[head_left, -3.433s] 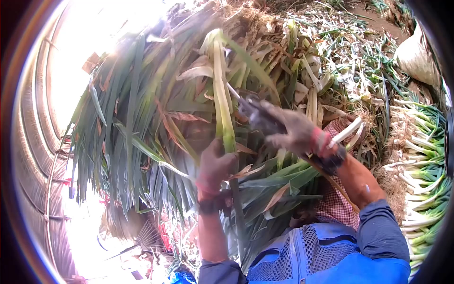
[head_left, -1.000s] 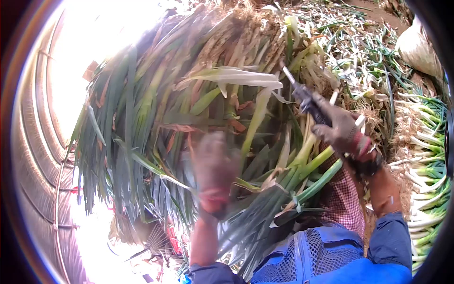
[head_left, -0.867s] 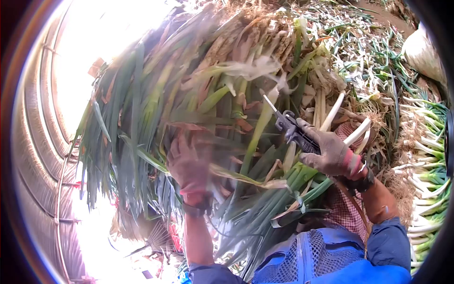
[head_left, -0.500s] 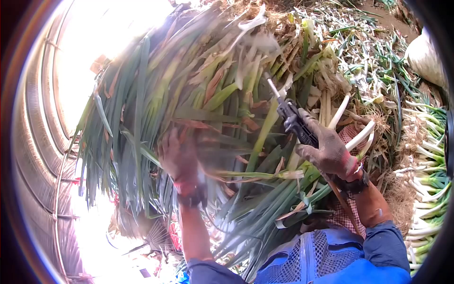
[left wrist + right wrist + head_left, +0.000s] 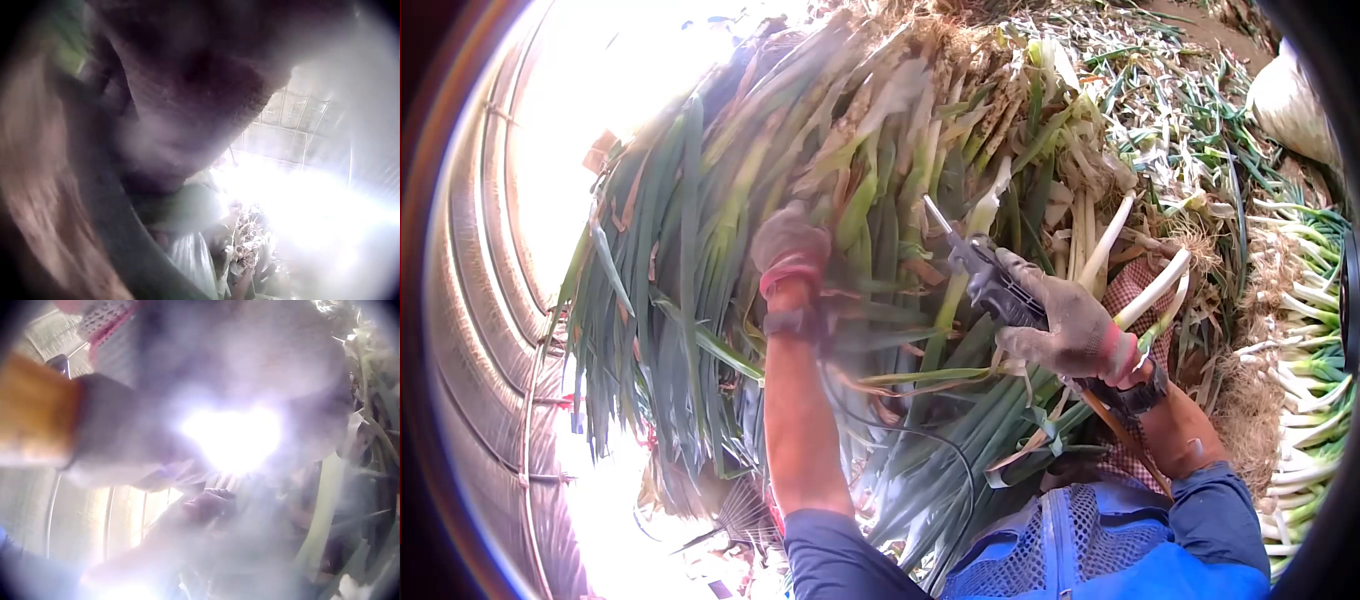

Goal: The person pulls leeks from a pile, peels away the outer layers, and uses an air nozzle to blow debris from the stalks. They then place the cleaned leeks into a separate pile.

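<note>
Blow gun (image 5: pixel 1008 290) gripped in our gloved right hand (image 5: pixel 1065 315), we work over heaped long green onions (image 5: pixel 700 215), our left hand (image 5: pixel 792 245) among the leaves, its hold impossible to tell. We'd do best, we judge, to steady one stalk by its greens and angle the nozzle (image 5: pixel 938 214) clear of our fingers. We count two hands, one blow gun, one pale sack (image 5: pixel 1290 112); the heap and the row (image 5: pixel 1312 430) at right overlap too much for a tally.
</note>
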Demonstrator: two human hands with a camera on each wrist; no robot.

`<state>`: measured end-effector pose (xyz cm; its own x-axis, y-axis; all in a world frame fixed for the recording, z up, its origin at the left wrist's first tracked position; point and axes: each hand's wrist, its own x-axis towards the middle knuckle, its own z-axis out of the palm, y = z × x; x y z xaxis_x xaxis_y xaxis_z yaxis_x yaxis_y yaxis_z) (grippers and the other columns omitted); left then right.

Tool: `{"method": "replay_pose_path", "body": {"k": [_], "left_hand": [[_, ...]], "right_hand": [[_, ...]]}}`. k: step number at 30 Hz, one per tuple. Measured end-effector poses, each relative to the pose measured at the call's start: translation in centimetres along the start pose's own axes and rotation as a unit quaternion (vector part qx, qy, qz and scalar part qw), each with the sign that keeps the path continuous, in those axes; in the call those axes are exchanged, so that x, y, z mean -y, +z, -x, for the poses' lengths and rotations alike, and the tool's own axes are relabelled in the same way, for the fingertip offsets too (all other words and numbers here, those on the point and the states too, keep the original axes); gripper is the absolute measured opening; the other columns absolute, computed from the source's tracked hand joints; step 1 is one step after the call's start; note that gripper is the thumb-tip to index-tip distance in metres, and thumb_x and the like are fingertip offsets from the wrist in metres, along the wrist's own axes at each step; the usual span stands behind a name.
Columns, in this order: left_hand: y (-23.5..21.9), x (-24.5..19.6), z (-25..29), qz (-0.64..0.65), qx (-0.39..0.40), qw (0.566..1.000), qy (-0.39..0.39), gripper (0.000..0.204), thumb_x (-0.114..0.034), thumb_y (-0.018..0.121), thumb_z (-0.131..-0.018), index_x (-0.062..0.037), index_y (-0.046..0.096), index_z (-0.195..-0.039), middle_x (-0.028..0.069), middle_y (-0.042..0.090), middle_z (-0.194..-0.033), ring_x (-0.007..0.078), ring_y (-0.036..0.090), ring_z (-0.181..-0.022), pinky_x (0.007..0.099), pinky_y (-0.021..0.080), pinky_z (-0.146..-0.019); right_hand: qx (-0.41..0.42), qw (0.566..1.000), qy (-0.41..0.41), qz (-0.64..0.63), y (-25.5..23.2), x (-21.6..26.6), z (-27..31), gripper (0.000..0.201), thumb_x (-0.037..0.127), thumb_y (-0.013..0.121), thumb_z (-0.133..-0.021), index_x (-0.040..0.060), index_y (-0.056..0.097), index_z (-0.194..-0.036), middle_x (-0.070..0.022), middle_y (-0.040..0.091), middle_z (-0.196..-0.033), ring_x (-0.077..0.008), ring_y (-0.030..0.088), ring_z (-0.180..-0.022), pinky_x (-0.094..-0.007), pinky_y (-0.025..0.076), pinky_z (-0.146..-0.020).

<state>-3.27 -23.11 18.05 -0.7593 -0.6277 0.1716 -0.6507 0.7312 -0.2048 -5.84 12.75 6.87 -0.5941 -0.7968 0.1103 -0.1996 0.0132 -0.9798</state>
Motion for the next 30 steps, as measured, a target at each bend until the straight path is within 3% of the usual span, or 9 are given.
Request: {"method": "replay_pose_path", "body": {"k": [8,12,15,19,20,22,24,27,30], "left_hand": [[0.2,0.7,1.7,0.032,-0.007,0.999,0.005,0.058,-0.037,0.085,-0.087,-0.0160,0.075,-0.141,0.0194,0.079,-0.129,0.0404,0.074,-0.120,0.0487,0.058,-0.104],[-0.2,0.3,1.6,0.043,0.004,0.999,-0.002,0.054,-0.036,0.084,-0.087,-0.0106,0.075,-0.135,0.0227,0.078,-0.126,0.0414,0.074,-0.120,0.0498,0.058,-0.102],[-1.0,-0.1,1.2,0.038,0.023,0.999,-0.001,0.049,-0.035,0.084,-0.087,-0.0050,0.077,-0.125,0.0256,0.079,-0.121,0.0426,0.075,-0.117,0.0511,0.059,-0.100],[-1.8,-1.0,2.3,0.030,0.057,0.998,0.000,0.045,-0.032,0.088,-0.080,-0.0040,0.078,-0.115,0.0255,0.080,-0.113,0.0423,0.077,-0.112,0.0500,0.060,-0.096],[-2.1,-1.3,2.9,0.030,0.057,0.998,-0.001,0.045,-0.032,0.088,-0.080,-0.0040,0.078,-0.115,0.0255,0.080,-0.113,0.0423,0.077,-0.112,0.0500,0.060,-0.096],[-2.6,-2.1,4.4,0.012,0.082,0.997,0.002,0.046,-0.032,0.090,-0.078,-0.0041,0.078,-0.113,0.0243,0.081,-0.110,0.0418,0.078,-0.107,0.0490,0.061,-0.095],[-2.9,-2.7,6.3,0.021,0.089,0.996,0.003,0.049,-0.035,0.089,-0.078,-0.0038,0.077,-0.114,0.0237,0.081,-0.109,0.0410,0.078,-0.106,0.0485,0.061,-0.094],[-1.8,-2.6,7.6,0.056,0.046,0.997,0.011,0.057,-0.041,0.094,-0.074,-0.0072,0.078,-0.117,0.0177,0.082,-0.109,0.0372,0.079,-0.103,0.0461,0.060,-0.092],[-1.9,-2.3,8.1,0.118,0.054,0.991,0.010,0.059,-0.040,0.093,-0.076,-0.0076,0.078,-0.123,0.0179,0.082,-0.111,0.0380,0.079,-0.104,0.0465,0.061,-0.093]], "right_hand": [[-0.027,0.999,-0.043,-0.013,0.4,0.1,-0.2,0.095,0.027,0.081,-0.087,-0.0062,0.040,-0.166,-0.0290,0.073,-0.123,-0.0382,0.076,-0.115,-0.0406,0.055,-0.105],[0.024,0.996,-0.087,-0.001,1.2,0.0,-0.7,0.096,0.032,0.082,-0.090,-0.0064,0.040,-0.166,-0.0304,0.073,-0.121,-0.0406,0.075,-0.113,-0.0407,0.054,-0.104],[0.019,0.999,0.042,0.025,1.1,1.6,-1.2,0.091,0.023,0.077,-0.091,0.0105,0.039,-0.173,-0.0154,0.069,-0.143,-0.0297,0.069,-0.129,-0.0388,0.048,-0.116],[0.053,0.997,-0.038,0.032,1.7,1.2,-0.2,0.090,0.022,0.077,-0.091,0.0090,0.039,-0.172,-0.0195,0.070,-0.144,-0.0320,0.070,-0.131,-0.0394,0.048,-0.116],[0.054,0.997,-0.038,0.031,2.0,1.0,-0.5,0.090,0.022,0.077,-0.091,0.0090,0.039,-0.172,-0.0195,0.070,-0.144,-0.0320,0.070,-0.131,-0.0394,0.048,-0.116],[-0.012,0.998,-0.030,0.048,2.1,0.7,-1.5,0.098,0.041,0.080,-0.091,-0.0055,0.038,-0.167,-0.0338,0.072,-0.131,-0.0434,0.073,-0.122,-0.0441,0.053,-0.109],[-0.020,0.999,0.000,0.034,2.1,0.9,-2.3,0.096,0.039,0.079,-0.093,-0.0027,0.038,-0.169,-0.0336,0.071,-0.133,-0.0445,0.073,-0.123,-0.0450,0.053,-0.110],[-0.049,0.997,-0.030,0.049,1.7,1.5,-3.5,0.093,0.038,0.077,-0.094,0.0001,0.038,-0.170,-0.0326,0.072,-0.133,-0.0445,0.073,-0.123,-0.0460,0.053,-0.108],[-0.064,0.995,0.059,0.058,-0.5,2.6,-7.2,0.093,0.031,0.076,-0.092,0.0017,0.037,-0.171,-0.0249,0.073,-0.136,-0.0330,0.074,-0.122,-0.0405,0.054,-0.109]]}}
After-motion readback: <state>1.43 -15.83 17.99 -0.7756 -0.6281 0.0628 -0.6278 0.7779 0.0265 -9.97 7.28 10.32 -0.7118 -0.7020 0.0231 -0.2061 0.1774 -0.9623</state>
